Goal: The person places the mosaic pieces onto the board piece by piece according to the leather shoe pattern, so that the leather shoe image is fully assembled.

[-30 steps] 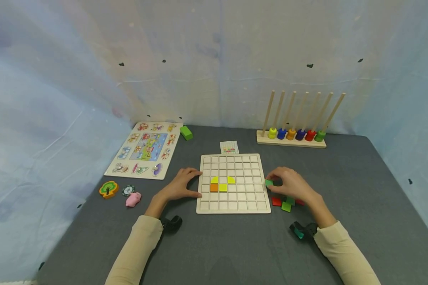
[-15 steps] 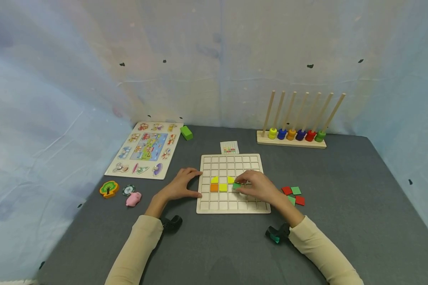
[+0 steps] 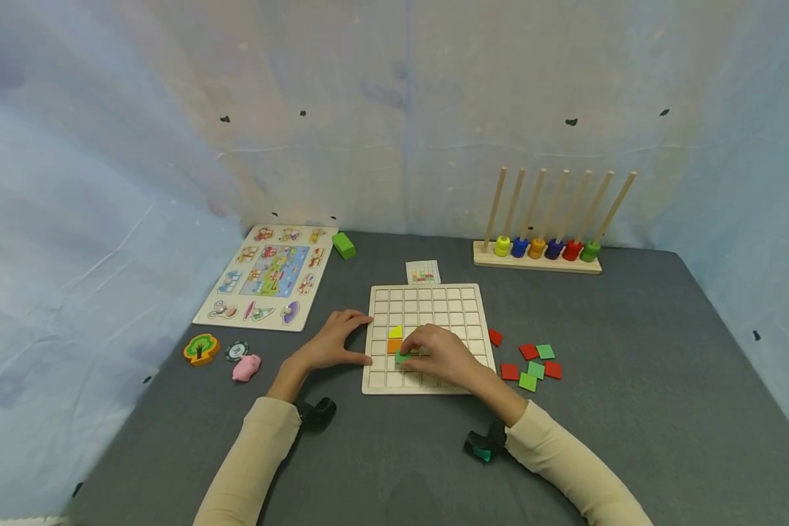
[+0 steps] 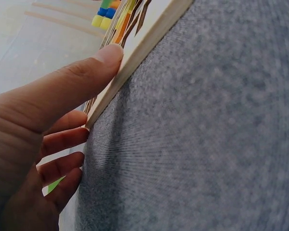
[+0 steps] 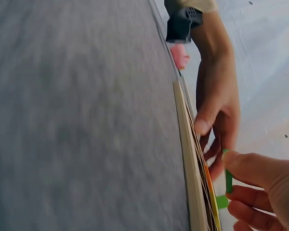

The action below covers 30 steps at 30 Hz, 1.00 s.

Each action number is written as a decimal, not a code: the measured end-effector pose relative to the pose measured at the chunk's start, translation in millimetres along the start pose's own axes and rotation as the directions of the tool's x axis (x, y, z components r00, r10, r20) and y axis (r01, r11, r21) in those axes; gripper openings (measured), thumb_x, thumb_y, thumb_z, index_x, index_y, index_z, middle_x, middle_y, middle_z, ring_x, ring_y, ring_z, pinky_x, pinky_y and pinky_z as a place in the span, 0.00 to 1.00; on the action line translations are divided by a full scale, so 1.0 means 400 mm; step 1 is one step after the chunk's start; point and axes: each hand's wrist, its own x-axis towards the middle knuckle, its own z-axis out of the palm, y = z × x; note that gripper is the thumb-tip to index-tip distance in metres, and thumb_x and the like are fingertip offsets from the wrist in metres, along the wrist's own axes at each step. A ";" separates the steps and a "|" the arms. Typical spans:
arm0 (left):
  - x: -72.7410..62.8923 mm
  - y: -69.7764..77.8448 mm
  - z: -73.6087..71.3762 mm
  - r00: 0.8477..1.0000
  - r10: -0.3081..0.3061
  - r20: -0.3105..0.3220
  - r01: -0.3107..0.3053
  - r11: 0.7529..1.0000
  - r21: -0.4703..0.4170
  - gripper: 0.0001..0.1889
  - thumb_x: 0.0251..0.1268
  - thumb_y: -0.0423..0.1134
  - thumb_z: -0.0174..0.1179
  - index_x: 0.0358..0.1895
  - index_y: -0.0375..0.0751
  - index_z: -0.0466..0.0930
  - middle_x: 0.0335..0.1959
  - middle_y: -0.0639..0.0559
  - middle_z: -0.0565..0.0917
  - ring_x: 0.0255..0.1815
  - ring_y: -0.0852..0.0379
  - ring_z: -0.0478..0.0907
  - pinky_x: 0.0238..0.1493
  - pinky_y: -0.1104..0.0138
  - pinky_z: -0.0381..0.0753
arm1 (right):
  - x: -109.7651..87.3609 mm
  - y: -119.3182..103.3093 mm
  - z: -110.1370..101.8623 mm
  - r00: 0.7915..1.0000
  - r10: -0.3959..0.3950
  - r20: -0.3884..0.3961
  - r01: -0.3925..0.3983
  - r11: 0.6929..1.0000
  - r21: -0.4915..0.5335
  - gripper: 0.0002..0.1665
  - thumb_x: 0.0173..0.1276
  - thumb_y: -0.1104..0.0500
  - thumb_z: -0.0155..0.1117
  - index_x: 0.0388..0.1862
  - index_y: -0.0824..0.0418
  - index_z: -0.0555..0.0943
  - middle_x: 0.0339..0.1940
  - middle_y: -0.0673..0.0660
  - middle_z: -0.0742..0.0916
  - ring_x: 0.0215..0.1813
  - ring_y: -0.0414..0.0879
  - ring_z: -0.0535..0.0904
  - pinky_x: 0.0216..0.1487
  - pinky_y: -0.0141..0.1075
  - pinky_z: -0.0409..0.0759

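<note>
Over the lower left part of the wooden grid board [image 3: 456,296], my right hand [image 3: 442,356] pinches a green square tile [image 3: 402,359] between thumb and fingers. The right wrist view shows this tile held on edge, close above the board. My left hand [image 3: 332,342] rests at the board's left edge, thumb and index finger spread apart; its thumb [image 4: 108,55] touches the rim. A cut-cornered yellow tile [image 3: 395,332] and an orange square tile [image 3: 394,346] lie in the grid. My right hand mostly hides the other yellow tiles.
Several red tiles [image 3: 509,372] and green tiles [image 3: 535,370] lie right of the board. A pattern card [image 3: 422,267] touches its far edge. Left are a picture puzzle [image 3: 237,292], green block [image 3: 344,245], tree piece [image 3: 201,349], poker chip [image 3: 236,351] and pink pig [image 3: 246,368]. A peg stand [image 3: 539,266] stands back right.
My right hand has carried the green tile leftward from the board's right edge to its lower left part, uncovering the loose tiles on the right. The left hand stays put.
</note>
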 end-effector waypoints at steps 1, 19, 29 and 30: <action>0.000 0.000 0.000 1.000 0.001 -0.001 -0.001 1.000 0.001 0.42 0.48 0.55 0.69 0.68 0.43 0.64 0.64 0.45 0.64 0.62 0.46 0.57 0.61 0.47 0.59 | 0.002 -0.001 0.006 1.000 -0.012 -0.002 0.011 1.000 -0.011 0.09 0.54 0.55 0.73 0.34 0.56 0.85 0.34 0.48 0.85 0.39 0.41 0.78 0.41 0.33 0.75; 0.004 -0.005 0.004 1.000 0.004 -0.009 -0.004 1.000 0.019 0.42 0.48 0.56 0.69 0.67 0.44 0.65 0.64 0.46 0.65 0.61 0.47 0.58 0.61 0.49 0.60 | 0.008 -0.012 0.037 0.989 -0.145 -0.026 0.140 0.979 -0.149 0.01 0.54 0.58 0.72 0.26 0.53 0.87 0.32 0.47 0.85 0.38 0.42 0.76 0.42 0.34 0.75; 0.003 -0.007 0.006 1.000 0.010 -0.013 -0.010 1.000 0.016 0.42 0.48 0.56 0.69 0.67 0.44 0.65 0.64 0.46 0.64 0.61 0.47 0.58 0.61 0.49 0.61 | 0.010 -0.016 0.046 0.990 -0.134 -0.047 0.122 0.971 -0.204 0.03 0.53 0.56 0.74 0.27 0.52 0.87 0.32 0.47 0.84 0.38 0.42 0.75 0.42 0.35 0.74; 0.002 -0.006 0.006 1.000 0.009 -0.013 -0.009 1.000 0.016 0.42 0.48 0.55 0.70 0.67 0.44 0.65 0.64 0.46 0.64 0.61 0.47 0.58 0.61 0.49 0.60 | 0.010 -0.016 0.044 0.990 -0.135 -0.042 0.124 0.972 -0.201 0.03 0.53 0.56 0.74 0.26 0.52 0.87 0.32 0.47 0.84 0.38 0.42 0.75 0.43 0.35 0.74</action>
